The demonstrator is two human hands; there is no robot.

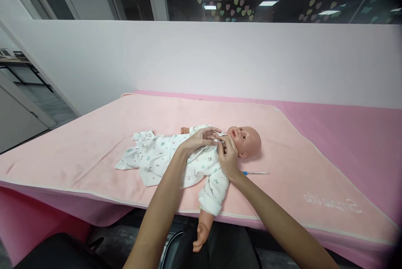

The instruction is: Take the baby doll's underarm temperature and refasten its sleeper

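A baby doll (248, 140) lies on its back, its bald head to the right, dressed in a white printed outfit (160, 151). At the neckline, below the doll's chin, my left hand (204, 138) reaches in with curled fingers pinching the cloth. My right hand (228, 155) meets it there, thumb and fingers closed on the collar. The exact spot between the fingertips is hidden. One doll arm (204, 229) hangs over the table's near edge. Beside my right wrist lies a thin, clear stick with a blue end, looking like a thermometer (256, 173).
A peach blanket (94, 135) with white lettering at right covers the table over a pink cloth (354, 135). A white wall (220, 59) rises behind, topped by a dark window with heart stickers. A black chair (63, 252) stands at the lower left.
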